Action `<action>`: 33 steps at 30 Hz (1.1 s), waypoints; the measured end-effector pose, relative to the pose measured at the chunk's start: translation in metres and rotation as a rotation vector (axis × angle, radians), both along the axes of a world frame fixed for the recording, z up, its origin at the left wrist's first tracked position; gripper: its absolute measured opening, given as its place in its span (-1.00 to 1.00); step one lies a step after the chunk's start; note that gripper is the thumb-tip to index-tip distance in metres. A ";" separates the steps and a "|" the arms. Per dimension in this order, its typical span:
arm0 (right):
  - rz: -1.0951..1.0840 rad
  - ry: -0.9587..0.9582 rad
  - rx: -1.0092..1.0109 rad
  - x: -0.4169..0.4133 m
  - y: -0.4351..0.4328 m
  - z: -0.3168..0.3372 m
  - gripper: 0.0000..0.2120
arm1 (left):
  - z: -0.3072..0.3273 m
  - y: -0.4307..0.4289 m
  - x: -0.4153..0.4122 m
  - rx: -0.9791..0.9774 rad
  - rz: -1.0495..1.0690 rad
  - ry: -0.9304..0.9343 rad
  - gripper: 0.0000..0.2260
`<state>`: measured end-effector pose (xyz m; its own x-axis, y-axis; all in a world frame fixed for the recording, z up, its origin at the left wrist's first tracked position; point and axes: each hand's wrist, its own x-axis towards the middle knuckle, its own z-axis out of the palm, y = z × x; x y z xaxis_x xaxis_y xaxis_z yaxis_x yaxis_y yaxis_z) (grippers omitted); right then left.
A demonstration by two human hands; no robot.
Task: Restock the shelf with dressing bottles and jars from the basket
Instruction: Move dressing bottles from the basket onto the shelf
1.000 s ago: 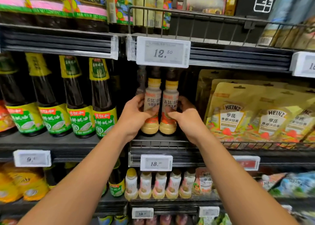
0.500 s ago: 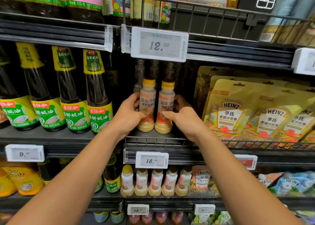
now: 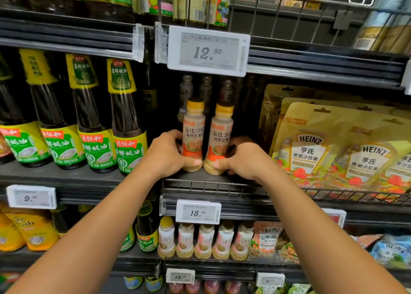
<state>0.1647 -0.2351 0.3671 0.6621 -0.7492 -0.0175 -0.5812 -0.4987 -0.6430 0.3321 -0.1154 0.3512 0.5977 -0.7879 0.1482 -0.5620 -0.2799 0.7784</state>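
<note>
Two dressing bottles stand upright and side by side near the front edge of the middle shelf, just behind its low wire rail. Their rounded bases are touching or nearly so. Each has a yellow cap and an orange and white label.

The left hand holds the left dressing bottle low down. Its fingers are curled round the far side and its thumb lies across the front of the base. The right hand holds the right dressing bottle the same way, with its fingers wrapped behind and its thumb pressed on the base in front. Both bottles look to rest on the shelf.

Behind them, deeper in the shelf, stand some dark bottles. To the left along the same shelf is a row of tall oyster sauce bottles with green and yellow labels. To the right, yellow pouches lean in a wire tray. A price tag reading 12.50 hangs from the shelf edge above. On the lower shelf a row of small bottles of the same kind lines the front edge.
</note>
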 end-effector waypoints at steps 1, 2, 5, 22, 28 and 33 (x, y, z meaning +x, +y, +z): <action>-0.015 0.033 -0.017 0.006 -0.003 0.001 -0.39 | 0.002 -0.005 0.002 0.012 0.018 -0.008 -0.33; -0.026 0.052 -0.024 0.012 -0.006 0.002 -0.37 | 0.004 -0.010 0.004 0.028 0.037 -0.019 -0.34; -0.008 0.041 -0.019 0.032 -0.019 0.006 -0.40 | 0.010 -0.031 0.011 0.051 0.086 -0.054 -0.51; -0.080 -0.185 -0.001 0.109 -0.077 -0.004 -0.46 | 0.009 -0.113 0.056 -0.081 0.339 0.194 -0.74; -0.155 -0.204 -0.084 0.124 -0.078 -0.006 -0.70 | 0.011 -0.126 0.054 -0.702 0.437 1.062 -0.70; -0.190 -0.219 -0.121 0.131 -0.081 -0.008 -0.70 | 0.013 -0.126 0.052 -0.691 0.412 1.086 -0.66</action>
<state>0.2957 -0.3161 0.3594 0.4886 -0.8477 0.2065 -0.5257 -0.4749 -0.7058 0.3846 -0.2417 0.3644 0.8382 -0.4814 -0.2562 0.4515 0.3491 0.8212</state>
